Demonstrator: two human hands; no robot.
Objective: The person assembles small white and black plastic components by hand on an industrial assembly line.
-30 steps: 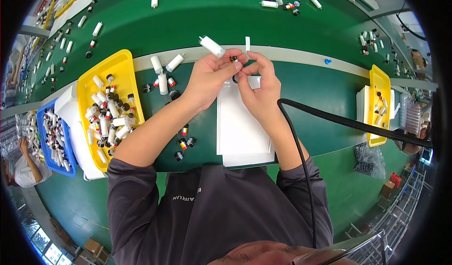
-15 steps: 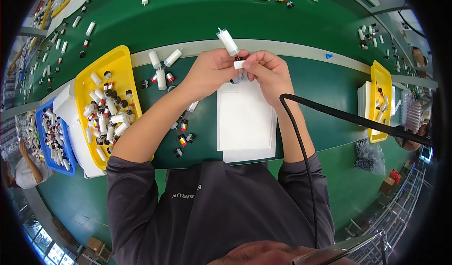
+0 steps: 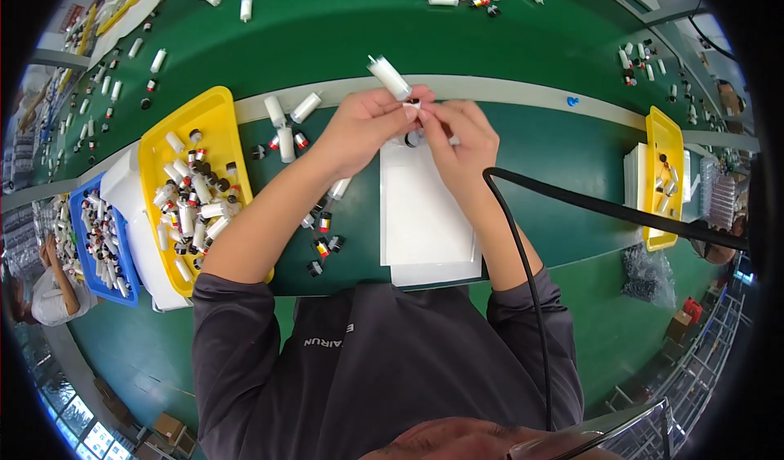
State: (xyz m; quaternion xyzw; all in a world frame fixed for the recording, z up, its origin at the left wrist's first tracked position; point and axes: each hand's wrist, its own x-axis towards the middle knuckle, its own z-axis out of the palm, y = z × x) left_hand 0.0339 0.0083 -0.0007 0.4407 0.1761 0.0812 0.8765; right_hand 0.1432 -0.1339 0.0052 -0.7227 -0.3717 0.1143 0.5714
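My left hand (image 3: 355, 133) is closed on a white cylinder (image 3: 389, 78) with a thin tip, which slants up and to the left out of the fingers. At its lower end a dark part shows between my fingertips. A small white label-like strip (image 3: 413, 105) lies against that dark part. My right hand (image 3: 464, 137) pinches there, its fingertips meeting those of my left hand, so most of the strip is hidden. Under the hands lies a white sheet (image 3: 425, 207), with a clear round piece (image 3: 415, 139) near its upper edge, partly covered.
More white cylinders (image 3: 286, 144) and small red-and-black parts (image 3: 325, 221) lie left of the sheet. A yellow tray (image 3: 151, 182) and a blue tray (image 3: 82, 247) hold many such parts. Another yellow tray (image 3: 665, 125) stands right. A black cable (image 3: 588, 203) crosses my right forearm.
The white strip stuck out flat between my fingertips before; now little of it shows, close against the dark part. My right hand has turned and its fingers have curled in. The cylinder tilts further left.
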